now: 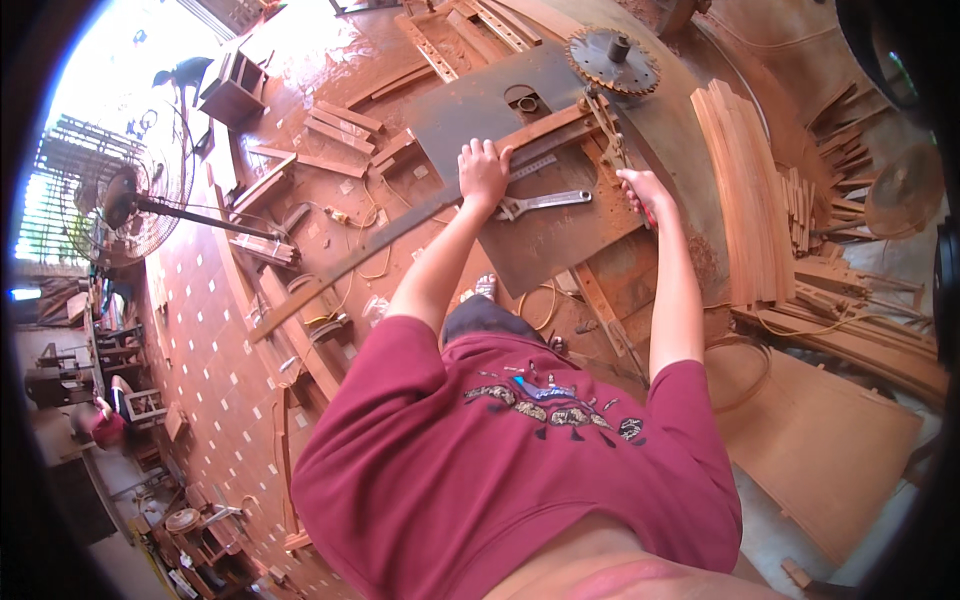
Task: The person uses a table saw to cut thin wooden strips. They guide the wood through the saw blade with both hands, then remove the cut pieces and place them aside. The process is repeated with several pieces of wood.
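Note:
A long wooden bar with a metal strip (372,246) runs slantwise across the grey metal machine table (440,110). Over this bar lies my left hand (483,174), its fingers bent across the far edge and its thumb spread to the right. My right hand (648,192) is closed round a red-handled hand tool (650,215), whose kind I cannot make out. Just beyond that hand, a metal clamp-like piece (605,130) sits at the bar's right end. An adjustable wrench (550,200) rests on the table between my hands, beside a steel rule (532,168).
A toothed circular saw blade (600,65) lies beyond the bar's right end. Curved wooden boards (742,200) are stacked at right, above a flat sheet (820,450). Wood offcuts (340,130) and cables litter the tiled floor. At left are a standing fan (122,197) and another person (108,425).

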`<act>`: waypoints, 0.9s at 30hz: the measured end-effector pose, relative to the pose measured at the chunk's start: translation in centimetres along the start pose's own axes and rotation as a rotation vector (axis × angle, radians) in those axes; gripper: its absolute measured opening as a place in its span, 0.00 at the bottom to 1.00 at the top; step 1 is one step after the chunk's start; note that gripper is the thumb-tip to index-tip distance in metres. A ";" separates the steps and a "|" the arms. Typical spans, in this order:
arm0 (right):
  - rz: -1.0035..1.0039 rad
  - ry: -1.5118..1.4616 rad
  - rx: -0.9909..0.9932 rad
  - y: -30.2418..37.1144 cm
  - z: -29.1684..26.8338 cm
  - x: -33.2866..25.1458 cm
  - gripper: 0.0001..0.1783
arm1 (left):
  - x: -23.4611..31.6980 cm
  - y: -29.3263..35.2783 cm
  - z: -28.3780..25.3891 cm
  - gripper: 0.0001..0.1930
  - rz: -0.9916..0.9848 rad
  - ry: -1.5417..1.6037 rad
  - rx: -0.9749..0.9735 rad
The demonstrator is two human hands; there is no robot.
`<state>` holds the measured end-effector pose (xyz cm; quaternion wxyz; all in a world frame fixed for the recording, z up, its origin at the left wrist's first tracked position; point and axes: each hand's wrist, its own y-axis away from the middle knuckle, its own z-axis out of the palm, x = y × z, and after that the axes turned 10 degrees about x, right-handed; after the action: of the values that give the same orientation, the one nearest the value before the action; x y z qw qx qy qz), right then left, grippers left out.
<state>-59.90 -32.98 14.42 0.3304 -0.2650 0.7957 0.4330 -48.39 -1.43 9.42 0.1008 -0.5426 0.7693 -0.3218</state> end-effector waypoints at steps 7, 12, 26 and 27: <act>-0.025 0.071 0.059 7.2 -4.8 7.5 0.20 | 6.4 7.6 -5.2 0.22 -0.027 0.063 -0.081; -0.022 0.172 0.119 8.9 -6.6 10.5 0.19 | 8.7 10.0 -7.3 0.22 -0.019 0.063 -0.120; 0.025 0.241 0.156 9.7 -6.6 10.4 0.17 | 9.0 10.6 -7.4 0.20 -0.019 0.098 -0.132; 0.022 0.229 0.156 9.7 -6.6 10.4 0.17 | 9.1 10.5 -7.3 0.20 -0.018 0.091 -0.140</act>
<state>-75.41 -35.44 14.21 0.2521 -0.2772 0.8624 0.3403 -63.74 -4.70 10.44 0.0246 -0.5399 0.7889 -0.2923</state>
